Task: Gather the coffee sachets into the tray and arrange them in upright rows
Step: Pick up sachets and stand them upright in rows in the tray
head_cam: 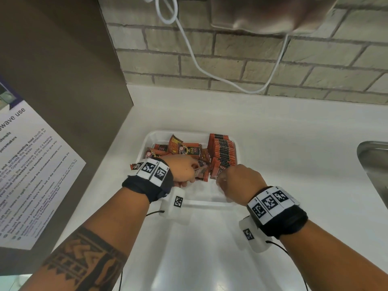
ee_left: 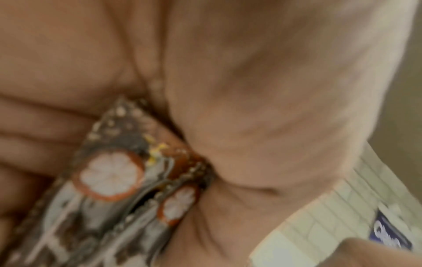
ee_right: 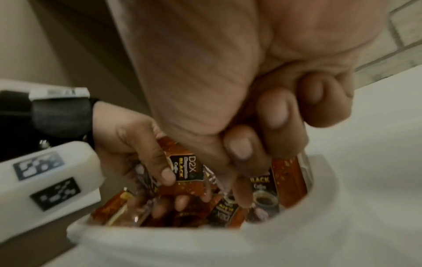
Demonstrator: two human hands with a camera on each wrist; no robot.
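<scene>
Left hand grips a bunch of orange-brown coffee sachets over the white plastic tray; right hand, fingers curled, thumb touching the upright sachet row that runs away from the person.

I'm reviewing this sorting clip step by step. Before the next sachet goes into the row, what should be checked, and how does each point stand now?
1. Left hand holds sachets firmly: ok, several pinched.
2. Right hand free to take one: cannot tell, its fingers are curled at the row's front.
3. Upright row standing: ok, packed along the right side of the tray.
4. Loose sachets all sorted: not ok, a pile lies flat on the left.
5. All sachets inside the tray: cannot tell, the left wrist hides that edge.
</scene>
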